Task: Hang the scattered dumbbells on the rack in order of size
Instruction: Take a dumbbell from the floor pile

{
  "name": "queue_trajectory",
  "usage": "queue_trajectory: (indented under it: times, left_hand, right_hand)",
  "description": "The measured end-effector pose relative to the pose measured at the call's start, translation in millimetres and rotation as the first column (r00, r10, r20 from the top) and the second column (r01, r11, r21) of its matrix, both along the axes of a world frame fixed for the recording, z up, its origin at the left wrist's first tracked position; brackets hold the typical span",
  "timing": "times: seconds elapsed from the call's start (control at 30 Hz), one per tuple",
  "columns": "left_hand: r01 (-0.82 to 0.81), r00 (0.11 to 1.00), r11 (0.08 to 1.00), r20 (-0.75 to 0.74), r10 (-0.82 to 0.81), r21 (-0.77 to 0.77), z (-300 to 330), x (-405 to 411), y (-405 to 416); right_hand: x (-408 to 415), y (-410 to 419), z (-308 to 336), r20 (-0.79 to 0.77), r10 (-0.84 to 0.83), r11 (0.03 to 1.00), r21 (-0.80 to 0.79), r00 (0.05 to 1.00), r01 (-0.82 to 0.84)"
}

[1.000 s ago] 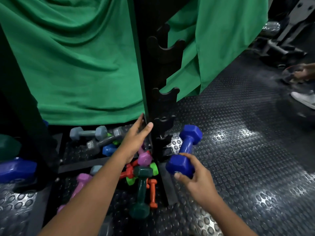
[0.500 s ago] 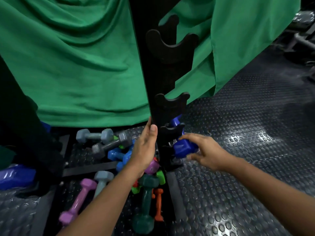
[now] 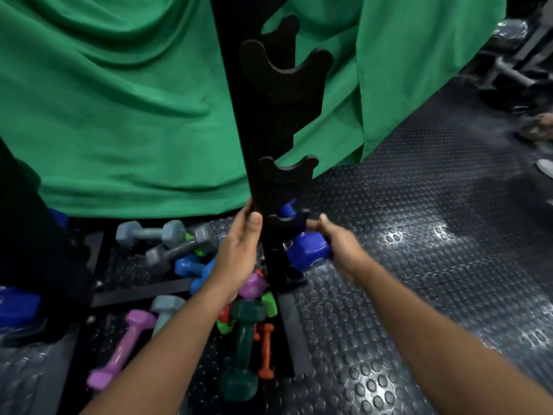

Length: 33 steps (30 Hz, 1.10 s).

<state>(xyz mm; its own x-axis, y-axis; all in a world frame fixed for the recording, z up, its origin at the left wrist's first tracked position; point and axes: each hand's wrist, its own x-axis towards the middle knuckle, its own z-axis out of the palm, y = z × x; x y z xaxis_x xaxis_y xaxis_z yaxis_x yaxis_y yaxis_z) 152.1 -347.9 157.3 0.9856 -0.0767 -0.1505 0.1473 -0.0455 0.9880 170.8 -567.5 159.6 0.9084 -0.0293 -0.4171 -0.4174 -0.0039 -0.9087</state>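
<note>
A black upright rack (image 3: 263,121) with cradle hooks stands in the middle. A dark blue dumbbell (image 3: 308,253) lies in a low cradle, its far head showing behind the post. My right hand (image 3: 338,247) holds the near head of that dumbbell. My left hand (image 3: 239,253) grips the rack post just left of it, thumb on the front. On the floor to the left lie scattered dumbbells: grey (image 3: 149,233), light blue (image 3: 191,265), purple (image 3: 119,351), dark green (image 3: 242,348), orange (image 3: 266,351).
A green cloth (image 3: 119,100) hangs behind the rack. The studded black rubber floor (image 3: 419,265) stretches to the right. A large blue weight (image 3: 18,307) sits at the far left. Gym equipment and another person's foot (image 3: 544,167) are at the right edge.
My right hand carried the dark blue dumbbell from the floor side up into a low cradle of the rack. My left hand slid up and closed on the post.
</note>
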Motion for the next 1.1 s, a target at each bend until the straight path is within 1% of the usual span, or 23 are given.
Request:
queue_trajectory:
  times: [0.03, 0.07, 0.17, 0.2, 0.3, 0.33, 0.4, 0.47, 0.53, 0.67, 0.7, 0.77, 0.8, 0.83, 0.9, 0.93, 0.97, 1.0, 1.03, 1.07, 1.1]
  left_hand:
    - [0.007, 1.0, 1.0, 0.012, -0.007, 0.011, 1, 0, 0]
    - [0.008, 1.0, 1.0, 0.022, -0.008, 0.023, 0, 0, -1]
    - [-0.033, 0.998, 0.996, 0.047, 0.029, 0.079, -3, 1, -6]
    - [-0.04, 0.998, 0.994, 0.057, 0.035, 0.097, -4, 1, -8]
    - [-0.049, 0.996, 0.988, 0.079, 0.037, 0.146, -4, 1, -7]
    - [-0.05, 0.995, 0.984, 0.094, 0.035, 0.169, -4, 2, -6]
    - [-0.056, 0.993, 0.977, 0.117, 0.032, 0.207, -4, 4, -4]
    - [-0.047, 0.992, 0.962, 0.129, 0.012, 0.268, -6, 5, -2]
    - [-0.041, 0.987, 0.944, 0.16, -0.012, 0.326, -7, 8, 3]
    - [-0.095, 0.945, 0.885, 0.32, -0.064, 0.456, -7, 17, 6]
    - [-0.114, 0.94, 0.872, 0.336, -0.061, 0.475, -6, 18, 2]
    - [-0.156, 0.94, 0.855, 0.339, -0.025, 0.495, -5, 20, -5]
    - [-0.17, 0.94, 0.851, 0.341, -0.011, 0.497, -4, 20, -8]
    - [-0.176, 0.938, 0.85, 0.347, -0.008, 0.496, -5, 20, -9]
    - [-0.183, 0.932, 0.853, 0.363, -0.008, 0.489, -3, 18, -10]
    - [-0.183, 0.933, 0.853, 0.36, -0.007, 0.49, -2, 17, -10]
    - [-0.178, 0.937, 0.852, 0.35, -0.005, 0.491, -1, 18, -11]
    - [-0.169, 0.943, 0.853, 0.332, -0.005, 0.494, 0, 18, -11]
    - [-0.162, 0.947, 0.855, 0.321, -0.005, 0.493, 1, 17, -11]
    - [-0.158, 0.948, 0.855, 0.317, -0.008, 0.494, 1, 17, -11]
    - [-0.152, 0.949, 0.855, 0.316, -0.014, 0.495, 2, 17, -10]
  right_hand:
    - [-2, 8, -7, 0.0, -0.084, 0.996, 0.028, 0.996, 0.084]
    - [-4, 18, -10, 0.011, -0.148, 0.989, 0.021, 0.989, 0.148]
    - [-7, 45, -14, 0.085, -0.2, 0.966, -0.151, 0.976, 0.211]
    - [-11, 52, -17, 0.097, -0.22, 0.956, -0.174, 0.971, 0.234]
    - [-30, 67, -28, 0.144, -0.337, 0.927, -0.124, 0.93, 0.355]
    - [-36, 71, -27, 0.177, -0.347, 0.918, -0.137, 0.921, 0.372]
    - [-42, 75, -33, 0.264, -0.257, 0.886, -0.32, 0.93, 0.336]
    - [-45, 78, -41, 0.326, -0.184, 0.823, -0.465, 0.927, 0.327]
    - [-50, 82, -41, 0.357, -0.139, 0.797, -0.513, 0.924, 0.318]
    - [-67, 80, -27, 0.358, 0.012, 0.727, -0.644, 0.934, 0.238]
    - [-73, 82, -26, 0.376, 0.027, 0.695, -0.673, 0.926, 0.253]
    - [-84, 93, -28, 0.446, 0.004, 0.637, -0.691, 0.895, 0.342]
    - [-87, 99, -34, 0.477, 0.019, 0.585, -0.718, 0.879, 0.377]
    - [-91, 105, -45, 0.482, 0.081, 0.514, -0.77, 0.872, 0.378]
    - [-95, 115, -71, 0.39, 0.286, 0.349, -0.893, 0.875, 0.284]
    - [-95, 116, -80, 0.327, 0.358, 0.292, -0.929, 0.875, 0.228]
    - [-93, 117, -83, 0.277, 0.393, 0.255, -0.949, 0.877, 0.186]
    - [-93, 117, -82, 0.247, 0.412, 0.248, -0.957, 0.877, 0.153]
    - [-93, 116, -79, 0.26, 0.414, 0.276, -0.949, 0.872, 0.152]
    - [-94, 115, -74, 0.327, 0.388, 0.356, -0.915, 0.862, 0.187]
    - [-96, 113, -68, 0.433, 0.315, 0.48, -0.84, 0.844, 0.252]
